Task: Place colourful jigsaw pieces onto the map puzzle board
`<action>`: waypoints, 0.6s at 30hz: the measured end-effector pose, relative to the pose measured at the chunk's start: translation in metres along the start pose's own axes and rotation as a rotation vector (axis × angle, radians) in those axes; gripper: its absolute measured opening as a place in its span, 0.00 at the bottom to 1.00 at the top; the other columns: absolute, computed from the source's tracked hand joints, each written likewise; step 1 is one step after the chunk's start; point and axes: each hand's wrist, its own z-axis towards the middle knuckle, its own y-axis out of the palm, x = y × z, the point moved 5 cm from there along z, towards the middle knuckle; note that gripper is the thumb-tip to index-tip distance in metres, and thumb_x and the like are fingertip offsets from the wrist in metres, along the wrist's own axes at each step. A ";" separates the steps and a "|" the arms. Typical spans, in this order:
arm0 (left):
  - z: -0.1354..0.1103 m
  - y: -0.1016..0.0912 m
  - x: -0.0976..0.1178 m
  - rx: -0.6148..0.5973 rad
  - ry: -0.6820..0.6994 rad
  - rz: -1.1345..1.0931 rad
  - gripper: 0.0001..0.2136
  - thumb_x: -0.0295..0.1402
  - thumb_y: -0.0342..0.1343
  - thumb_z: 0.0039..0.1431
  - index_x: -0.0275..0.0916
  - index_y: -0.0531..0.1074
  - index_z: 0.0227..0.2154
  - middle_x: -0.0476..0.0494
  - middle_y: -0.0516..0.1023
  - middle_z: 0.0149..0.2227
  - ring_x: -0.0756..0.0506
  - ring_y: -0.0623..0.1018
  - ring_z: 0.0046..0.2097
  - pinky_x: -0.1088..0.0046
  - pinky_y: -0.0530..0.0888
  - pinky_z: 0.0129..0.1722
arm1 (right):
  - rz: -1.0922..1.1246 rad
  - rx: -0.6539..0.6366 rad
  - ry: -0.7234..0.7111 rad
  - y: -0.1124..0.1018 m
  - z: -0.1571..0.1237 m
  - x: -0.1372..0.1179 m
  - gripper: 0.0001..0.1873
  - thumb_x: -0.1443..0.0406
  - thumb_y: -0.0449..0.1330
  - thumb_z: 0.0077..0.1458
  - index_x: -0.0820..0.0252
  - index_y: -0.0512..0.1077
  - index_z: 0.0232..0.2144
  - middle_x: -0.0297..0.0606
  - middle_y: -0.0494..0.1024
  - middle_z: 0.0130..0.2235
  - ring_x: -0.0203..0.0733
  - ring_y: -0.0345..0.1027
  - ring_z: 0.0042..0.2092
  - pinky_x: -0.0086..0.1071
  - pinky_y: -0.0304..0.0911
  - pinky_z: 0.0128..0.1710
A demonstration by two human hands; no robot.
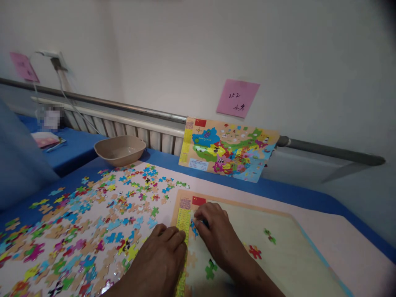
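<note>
Two hands are being held over a puzzle board (pixel 253 231): the right hand's (pixel 215 235) fingers are being curled over blue pieces (pixel 194 227), any pinch hidden, and the left hand's (pixel 157 258) are being pressed down, slightly spread. Only a few green pieces (pixel 211 269) are being kept on the board; most loose pieces (pixel 77 235) are being left beside it.

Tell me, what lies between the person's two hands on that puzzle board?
In the head view, a yellow printed strip along the puzzle board's edge and some blue puzzle pieces lie between the left hand and the right hand.
</note>
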 end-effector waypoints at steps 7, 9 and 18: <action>0.000 0.002 -0.001 -0.005 -0.004 -0.003 0.02 0.32 0.62 0.66 0.41 0.74 0.39 0.48 0.81 0.47 0.42 0.75 0.47 0.58 0.61 0.46 | 0.152 -0.012 0.045 -0.005 0.004 -0.002 0.05 0.71 0.56 0.62 0.57 0.69 0.34 0.34 0.73 0.40 0.48 0.63 0.46 0.43 0.52 0.47; 0.001 0.001 0.000 -0.009 -0.003 -0.002 0.02 0.32 0.61 0.66 0.41 0.74 0.39 0.47 0.81 0.47 0.42 0.76 0.47 0.58 0.61 0.46 | 0.188 -0.025 0.060 -0.005 0.004 -0.002 0.05 0.69 0.55 0.61 0.57 0.68 0.33 0.35 0.73 0.39 0.48 0.63 0.46 0.43 0.53 0.47; 0.001 0.000 0.001 0.018 0.002 -0.012 0.03 0.33 0.62 0.65 0.41 0.74 0.37 0.48 0.81 0.45 0.42 0.76 0.45 0.59 0.62 0.45 | 0.194 0.044 0.124 -0.036 0.009 0.026 0.13 0.56 0.50 0.63 0.56 0.70 0.32 0.40 0.75 0.41 0.51 0.66 0.48 0.42 0.60 0.48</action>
